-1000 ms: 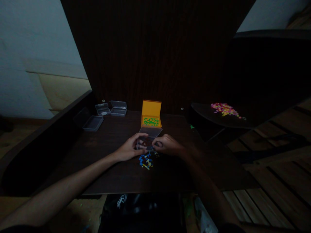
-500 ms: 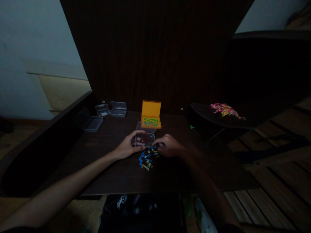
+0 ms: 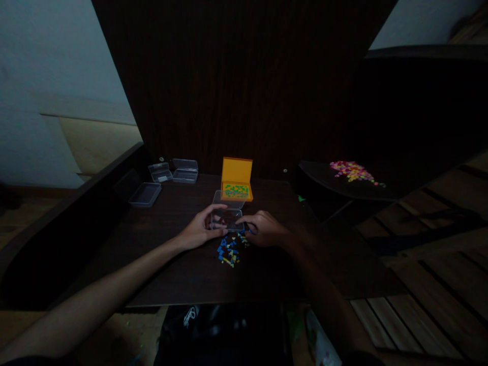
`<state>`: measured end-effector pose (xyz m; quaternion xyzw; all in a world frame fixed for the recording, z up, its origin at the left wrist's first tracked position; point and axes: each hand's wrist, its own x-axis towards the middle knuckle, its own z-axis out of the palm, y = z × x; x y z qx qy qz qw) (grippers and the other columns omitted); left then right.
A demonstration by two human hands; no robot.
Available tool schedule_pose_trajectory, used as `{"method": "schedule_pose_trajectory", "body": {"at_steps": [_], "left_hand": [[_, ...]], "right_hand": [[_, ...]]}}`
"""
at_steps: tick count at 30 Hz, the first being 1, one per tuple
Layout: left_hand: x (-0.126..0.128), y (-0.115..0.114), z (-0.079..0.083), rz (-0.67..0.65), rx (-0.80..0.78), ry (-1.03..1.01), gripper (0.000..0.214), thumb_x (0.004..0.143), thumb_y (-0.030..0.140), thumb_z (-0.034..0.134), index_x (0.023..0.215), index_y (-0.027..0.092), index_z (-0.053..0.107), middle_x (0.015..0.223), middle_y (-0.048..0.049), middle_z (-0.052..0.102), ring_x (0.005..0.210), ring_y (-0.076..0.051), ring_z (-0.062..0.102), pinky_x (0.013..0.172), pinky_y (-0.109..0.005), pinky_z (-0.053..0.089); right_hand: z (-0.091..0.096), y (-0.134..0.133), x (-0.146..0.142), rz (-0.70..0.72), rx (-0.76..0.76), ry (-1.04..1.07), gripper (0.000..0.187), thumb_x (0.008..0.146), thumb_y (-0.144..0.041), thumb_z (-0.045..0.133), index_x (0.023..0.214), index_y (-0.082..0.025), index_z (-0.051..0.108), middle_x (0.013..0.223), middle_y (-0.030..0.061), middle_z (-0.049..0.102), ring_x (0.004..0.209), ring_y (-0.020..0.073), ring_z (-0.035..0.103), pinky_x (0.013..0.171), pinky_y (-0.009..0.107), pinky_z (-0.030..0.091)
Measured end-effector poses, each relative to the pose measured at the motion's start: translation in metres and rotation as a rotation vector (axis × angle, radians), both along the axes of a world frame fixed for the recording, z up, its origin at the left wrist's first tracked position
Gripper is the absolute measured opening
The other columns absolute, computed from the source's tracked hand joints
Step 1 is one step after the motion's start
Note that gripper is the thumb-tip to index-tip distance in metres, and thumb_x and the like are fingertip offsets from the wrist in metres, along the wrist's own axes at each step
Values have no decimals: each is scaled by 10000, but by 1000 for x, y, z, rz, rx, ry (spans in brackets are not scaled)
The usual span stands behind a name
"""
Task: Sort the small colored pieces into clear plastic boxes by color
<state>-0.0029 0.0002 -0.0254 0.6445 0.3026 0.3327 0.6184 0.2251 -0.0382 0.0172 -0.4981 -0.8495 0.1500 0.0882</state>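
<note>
A small clear plastic box point(image 3: 227, 217) with its lid swung back sits on the dark table point(image 3: 183, 274). My left hand point(image 3: 200, 230) grips its left side, fingers curled round it. My right hand point(image 3: 263, 229) is closed at the box's right front corner, fingertips pinched beside it; what they hold is too dim to make out. A heap of small blue and yellow pieces point(image 3: 229, 250) lies just in front of the box, between my wrists. An open yellow box point(image 3: 237, 179) with green pieces stands behind it.
Three clear plastic boxes point(image 3: 173, 172) lie at the table's back left, one nearer point(image 3: 145, 193). A pile of pink and yellow pieces point(image 3: 353, 171) rests on a dark surface at right. A dark panel rises behind the table; wooden slats lie to the right.
The clear box and both hands have shifted slightly left and away from me. My right hand slid down to the box's right front corner, near the blue pieces.
</note>
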Motion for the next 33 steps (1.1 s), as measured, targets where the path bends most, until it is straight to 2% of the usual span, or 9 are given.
{"method": "schedule_pose_trajectory", "body": {"at_steps": [5, 9, 13, 18, 22, 26, 33], "left_hand": [[0, 0, 1, -1, 2, -3, 654, 671, 248, 771, 1244, 191, 461, 906, -17, 586, 860, -151, 591, 822, -348, 482], [0, 0, 3, -2, 2, 0, 657, 668, 245, 771, 1244, 189, 459, 898, -15, 587, 864, -150, 586, 826, -350, 480], [0, -1, 4, -5, -5, -2, 653, 666, 235, 769, 1241, 190, 462, 888, -6, 579, 860, -143, 583, 830, -344, 476], [0, -1, 3, -4, -13, 3, 662, 663, 245, 772, 1245, 189, 462, 907, -12, 578, 859, -148, 592, 834, -359, 482], [-1, 0, 0, -2, 3, 8, 655, 671, 255, 770, 1248, 194, 465, 918, -16, 577, 883, -159, 599, 850, -374, 484], [-1, 0, -1, -1, 15, 11, 653, 674, 256, 772, 1249, 190, 469, 923, -28, 592, 898, -164, 592, 848, -371, 488], [0, 0, -1, -15, -24, -6, 666, 654, 233, 781, 1238, 189, 464, 1018, -49, 602, 862, -143, 594, 834, -361, 491]], "right_hand": [[-1, 1, 3, 12, 27, 53, 408, 730, -193, 600, 1134, -222, 651, 607, -46, 533, 541, 95, 442, 600, 218, 319], [-1, 2, 8, 37, 21, 134, 311, 725, -180, 582, 1014, -186, 695, 529, -63, 478, 500, 85, 422, 572, 207, 311], [3, 0, 6, 46, -16, 89, 276, 707, -192, 595, 946, -191, 734, 536, -43, 531, 502, 87, 428, 579, 215, 317], [6, -3, 1, 33, -10, 14, 335, 715, -222, 587, 1014, -218, 736, 605, -12, 606, 542, 107, 469, 615, 228, 344], [5, -2, 2, 47, 10, 53, 342, 707, -214, 591, 1021, -211, 724, 578, -26, 569, 514, 99, 455, 578, 215, 329], [3, 0, 4, 80, 22, 88, 249, 707, -193, 580, 903, -189, 733, 535, -41, 515, 487, 86, 425, 550, 205, 303], [2, -1, 1, 86, -5, 49, 258, 714, -199, 583, 923, -204, 734, 589, -29, 569, 497, 83, 416, 563, 207, 297]]}}
